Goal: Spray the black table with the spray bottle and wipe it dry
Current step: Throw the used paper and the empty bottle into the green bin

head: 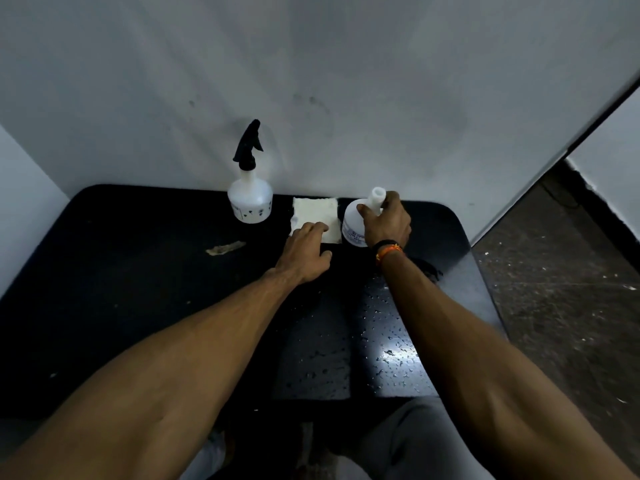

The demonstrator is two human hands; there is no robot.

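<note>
Head view: cloth (317,216) under left hand (306,249), beside bottle-gripping right hand (386,225).

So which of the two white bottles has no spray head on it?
The bottle on the right, gripped at its bare open neck by the right hand. The other bottle, left of the cloth, keeps its black trigger head.

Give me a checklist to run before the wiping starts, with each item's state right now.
1. Table wet: ok, droplets lie on its near right part.
2. Cloth within reach: ok, left hand rests its fingers on the near edge.
3. Cloth gripped: not ok.
4. Right hand free: not ok, it holds the capless bottle by the neck.
5. Spray bottle out of the way: ok, upright by the wall.
6. Debris cleared: not ok.
</note>
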